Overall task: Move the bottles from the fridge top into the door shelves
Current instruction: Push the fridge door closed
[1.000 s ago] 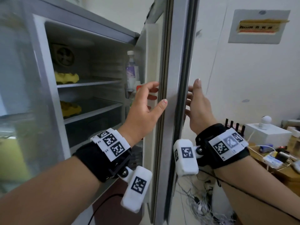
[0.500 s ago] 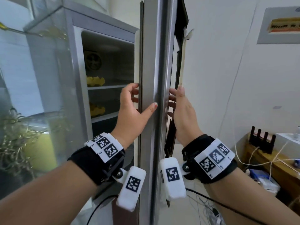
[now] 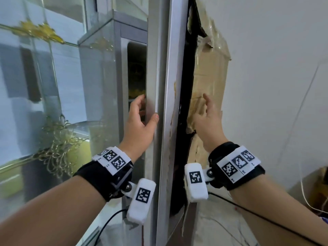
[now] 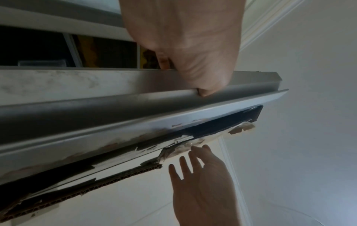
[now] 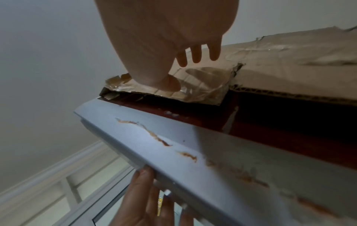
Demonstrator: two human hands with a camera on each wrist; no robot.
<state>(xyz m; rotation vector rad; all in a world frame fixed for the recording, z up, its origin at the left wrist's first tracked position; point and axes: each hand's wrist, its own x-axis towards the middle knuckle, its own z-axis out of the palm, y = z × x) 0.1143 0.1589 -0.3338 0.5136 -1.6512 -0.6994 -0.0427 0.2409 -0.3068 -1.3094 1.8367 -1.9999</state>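
No bottle shows in any view. The grey fridge door (image 3: 165,86) stands almost closed, leaving a narrow dark gap (image 3: 136,71) into the fridge. My left hand (image 3: 142,118) grips the door's free edge, fingers curled inside the gap and thumb on the outer lip; the left wrist view shows this hand (image 4: 193,53) on that edge (image 4: 96,107). My right hand (image 3: 209,118) is open with fingers spread at the torn, taped cardboard (image 3: 211,71) on the door's outer face. In the right wrist view its thumb (image 5: 170,84) touches the cardboard (image 5: 289,61).
A glass cabinet with gold wire ornaments (image 3: 53,135) stands left of the fridge body (image 3: 99,77). A white wall (image 3: 266,68) is close on the right, with a thin cable (image 3: 301,174) and a brown box (image 3: 319,183) low down.
The door has swung from wide open to nearly closed, with my left hand on its edge. The bottle in the door shelf and the fridge's shelves have gone out of sight.
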